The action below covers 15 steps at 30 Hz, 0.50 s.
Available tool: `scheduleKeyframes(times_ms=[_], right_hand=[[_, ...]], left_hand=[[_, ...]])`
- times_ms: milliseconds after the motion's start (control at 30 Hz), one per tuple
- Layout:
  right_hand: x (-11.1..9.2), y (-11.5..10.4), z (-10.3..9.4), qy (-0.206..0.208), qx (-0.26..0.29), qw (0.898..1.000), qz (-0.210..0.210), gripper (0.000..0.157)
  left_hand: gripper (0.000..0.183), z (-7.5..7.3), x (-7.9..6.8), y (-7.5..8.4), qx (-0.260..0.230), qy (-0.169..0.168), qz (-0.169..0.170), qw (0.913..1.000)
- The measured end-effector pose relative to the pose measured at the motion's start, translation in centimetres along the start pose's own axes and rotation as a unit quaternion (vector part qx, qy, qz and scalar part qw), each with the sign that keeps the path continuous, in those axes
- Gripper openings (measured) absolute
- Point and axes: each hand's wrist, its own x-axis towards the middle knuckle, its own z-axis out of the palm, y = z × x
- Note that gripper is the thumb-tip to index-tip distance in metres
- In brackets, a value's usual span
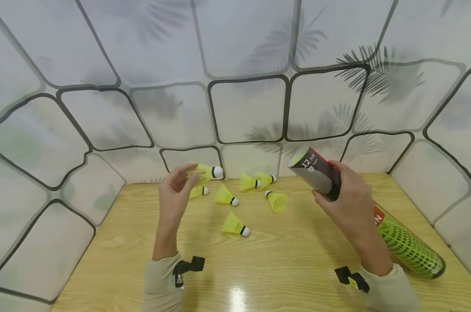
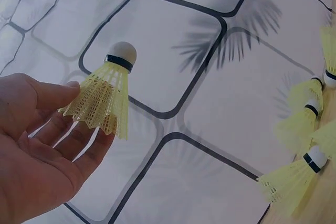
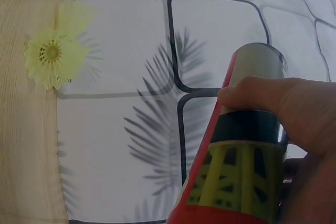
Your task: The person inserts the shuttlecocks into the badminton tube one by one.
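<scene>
Right hand: fingers clamped around a tube, above the right side of the surface.
Tube: tilted, grey "12" end up and leftward, green patterned end low at right.
Left hand: fingers pinching one shuttlecock by its yellow skirt.
Held shuttlecock: raised, white cork pointing right in the head view.
Loose shuttlecocks: six, lying on the surface, mostly between the hands.
Backdrop: pale, dark-outlined, leaf-printed.

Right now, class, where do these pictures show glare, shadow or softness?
Head view: a bright glare near the bottom edge and faint shadows on the table; left wrist view: the held shuttlecock looks crisper than the loose shuttlecocks; right wrist view: the shuttlecock skirt looks washed out.
</scene>
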Motion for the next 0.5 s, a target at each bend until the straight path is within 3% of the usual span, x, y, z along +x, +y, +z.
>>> scheduleKeyframes(times_ms=[233,333,500], right_hand=[[-0.3,-0.2,0.7,-0.002,0.000,1.000,-0.027,0.083],[-0.5,-0.5,0.8,0.000,0.001,1.000,-0.022,0.080],[-0.8,-0.9,1.0,-0.002,-0.001,1.000,-0.006,0.076]], left_hand=[[0.026,1.3,0.3,0.6,-0.033,0.002,0.020,0.9992],[0.025,2.0,0.4,0.8,-0.042,0.005,0.025,0.9988],[0.025,3.2,0.5,0.8,-0.053,-0.020,0.051,0.9971]])
